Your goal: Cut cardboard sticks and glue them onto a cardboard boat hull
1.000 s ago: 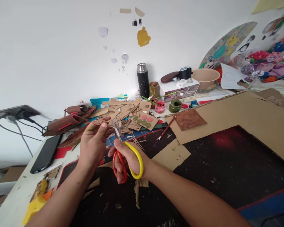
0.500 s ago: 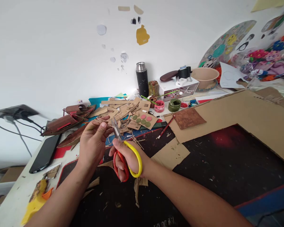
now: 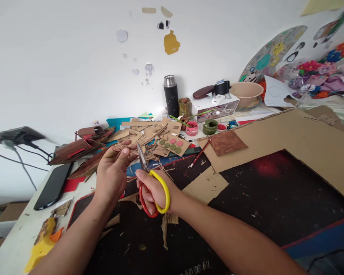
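My right hand (image 3: 153,191) is closed round the handles of a pair of scissors (image 3: 168,196), one loop yellow and one red. The metal blades point up and left and lie close together. To their left, my left hand (image 3: 113,172) pinches a thin tan strip (image 3: 129,148), perhaps cardboard, between thumb and fingers. Its end sticks out close to the blade tips; whether they touch I cannot tell. Behind both hands lies a heap of cardboard scraps (image 3: 149,131).
A dark mat (image 3: 246,198) covers the table, with a large cardboard sheet (image 3: 275,130) on its right. Paint pots (image 3: 210,127) and a black flask (image 3: 171,97) stand at the back. A phone (image 3: 53,187) and a yellow object (image 3: 41,248) lie left; a red pencil-like stick (image 3: 200,153) lies mid-mat.
The scissor blades have closed together, and the red and yellow handle loops have drawn nearer each other. My left hand keeps its pinch on the strip. The whole view has shifted very slightly.
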The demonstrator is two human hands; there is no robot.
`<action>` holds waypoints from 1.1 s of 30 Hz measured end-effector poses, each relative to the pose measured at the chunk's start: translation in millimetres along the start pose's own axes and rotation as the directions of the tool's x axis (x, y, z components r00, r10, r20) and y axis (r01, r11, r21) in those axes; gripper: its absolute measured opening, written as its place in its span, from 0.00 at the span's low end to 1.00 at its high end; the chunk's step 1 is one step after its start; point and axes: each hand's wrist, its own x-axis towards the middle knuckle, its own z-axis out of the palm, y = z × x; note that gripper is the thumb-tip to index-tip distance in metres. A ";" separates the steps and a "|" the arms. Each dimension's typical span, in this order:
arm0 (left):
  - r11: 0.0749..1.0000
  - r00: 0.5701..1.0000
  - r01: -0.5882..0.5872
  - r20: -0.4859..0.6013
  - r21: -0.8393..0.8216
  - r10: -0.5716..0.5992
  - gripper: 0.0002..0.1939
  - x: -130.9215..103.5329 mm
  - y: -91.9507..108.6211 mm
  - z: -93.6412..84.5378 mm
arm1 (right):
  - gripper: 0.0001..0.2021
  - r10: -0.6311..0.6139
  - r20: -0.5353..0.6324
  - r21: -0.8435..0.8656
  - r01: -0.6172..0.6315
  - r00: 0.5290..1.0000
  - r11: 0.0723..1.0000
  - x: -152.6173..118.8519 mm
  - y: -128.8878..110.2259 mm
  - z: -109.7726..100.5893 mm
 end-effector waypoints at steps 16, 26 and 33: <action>0.980 0.990 0.001 0.138 0.201 -0.029 0.15 10.4 10.5 -16.4 | 0.32 -0.307 -0.224 -0.061 0.301 0.925 0.952 -6.0 -43.2 -26.2; 0.862 0.873 -0.004 0.422 0.507 -0.244 0.18 8.8 4.9 -4.4 | 0.33 -0.350 -0.374 -0.037 0.363 0.859 0.931 -5.6 -53.0 -37.1; 0.814 0.803 -0.066 0.515 0.577 -0.300 0.18 8.5 -8.0 3.1 | 0.32 -0.345 -0.434 -0.010 0.379 0.832 0.926 -8.1 -60.6 -41.4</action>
